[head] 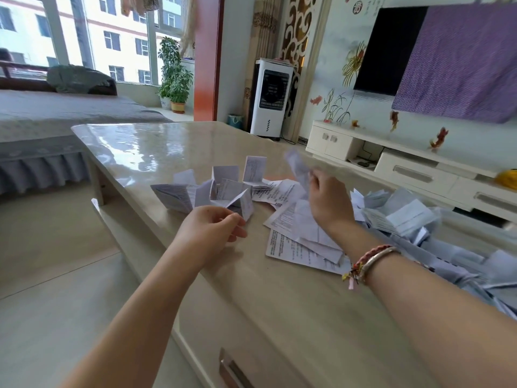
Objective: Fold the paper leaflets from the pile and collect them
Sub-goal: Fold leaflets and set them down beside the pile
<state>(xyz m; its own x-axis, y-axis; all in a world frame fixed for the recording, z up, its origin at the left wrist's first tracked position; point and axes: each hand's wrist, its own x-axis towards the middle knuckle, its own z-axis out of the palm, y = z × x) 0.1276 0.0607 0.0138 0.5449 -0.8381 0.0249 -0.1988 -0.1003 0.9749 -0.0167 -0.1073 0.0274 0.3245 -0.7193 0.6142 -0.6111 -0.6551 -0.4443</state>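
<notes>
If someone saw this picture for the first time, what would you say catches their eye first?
Probably the right hand, lifting a blurred paper leaflet above the flat printed sheets at the middle of the glossy table. Next, the folded leaflets standing in a cluster just beyond the left hand, which holds nothing. At the table's right edge lies a larger heap of leaflets.

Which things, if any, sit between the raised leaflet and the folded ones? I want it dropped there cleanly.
Nothing visible blocks it. The right hand holds the leaflet in the air, right of the folded group, with only bare table beyond.
</notes>
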